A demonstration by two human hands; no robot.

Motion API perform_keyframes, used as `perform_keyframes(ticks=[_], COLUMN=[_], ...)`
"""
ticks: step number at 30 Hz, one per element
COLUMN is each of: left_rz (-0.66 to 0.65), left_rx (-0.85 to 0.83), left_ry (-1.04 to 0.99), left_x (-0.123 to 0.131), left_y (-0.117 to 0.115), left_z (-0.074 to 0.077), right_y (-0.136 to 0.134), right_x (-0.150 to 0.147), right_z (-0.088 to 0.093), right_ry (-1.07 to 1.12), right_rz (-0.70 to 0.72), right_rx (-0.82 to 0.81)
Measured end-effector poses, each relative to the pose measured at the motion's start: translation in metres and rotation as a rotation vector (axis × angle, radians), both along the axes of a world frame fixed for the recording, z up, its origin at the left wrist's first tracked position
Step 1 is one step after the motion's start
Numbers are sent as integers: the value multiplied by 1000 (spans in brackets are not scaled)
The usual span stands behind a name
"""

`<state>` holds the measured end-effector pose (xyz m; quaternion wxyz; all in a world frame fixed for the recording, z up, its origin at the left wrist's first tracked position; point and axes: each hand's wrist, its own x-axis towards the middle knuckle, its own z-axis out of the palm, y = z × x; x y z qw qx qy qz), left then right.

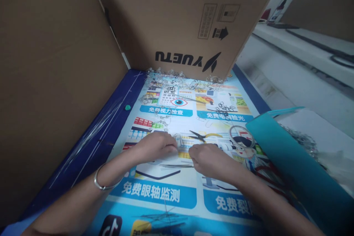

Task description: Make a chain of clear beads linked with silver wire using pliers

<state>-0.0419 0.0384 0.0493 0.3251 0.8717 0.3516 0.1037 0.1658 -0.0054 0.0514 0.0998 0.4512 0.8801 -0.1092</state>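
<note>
My left hand, with a bangle on its wrist, is closed over the printed sheet. Just beyond its fingertips shows a small pale loop; whether the hand holds it I cannot tell. My right hand is closed too, a short gap away, and hides what is in its fingers. Thin dark wires end beside it; whether they lie there or are held is unclear. Pliers with yellow handles lie open just beyond the right hand. A clear beaded strand lies ahead of the left hand.
Cardboard panels stand at the back and left. Clear beaded pieces lie along the back. Dark loops and a wire coil are at right, beside a turquoise box. Loose wires lie at the front.
</note>
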Motion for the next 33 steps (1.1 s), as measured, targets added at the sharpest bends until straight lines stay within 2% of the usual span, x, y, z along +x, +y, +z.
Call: perform_keyframes(ticks=[4,9,12,15,19,22,27,33], left_rz=[-68,-31,-41,-63,-100,-119,-142,-179], left_rx=[95,237,301,357,385,405,413,418], left_ry=[143,201,208,259,344,373,355,322], left_x=[3,4,4,8,13,15,15,19], left_y=[-9,-18,-22,-24,-25,-26,-28,-34], left_z=[0,-18,-24,-21,-12,-11,-14,-8], right_y=[1,2,1,0,-3,-5,-8,-11], right_x=[2,1,0,0,-1,-3,-5,-7], right_z=[3,4,0,-3,-6,-8,-13,-12], right_ry=[21,13,-1,1,30,30,14,38], right_rz=[24,11,53,100,69,79,77,58], right_rx=[-5,-2,43,81,92,84,89,87])
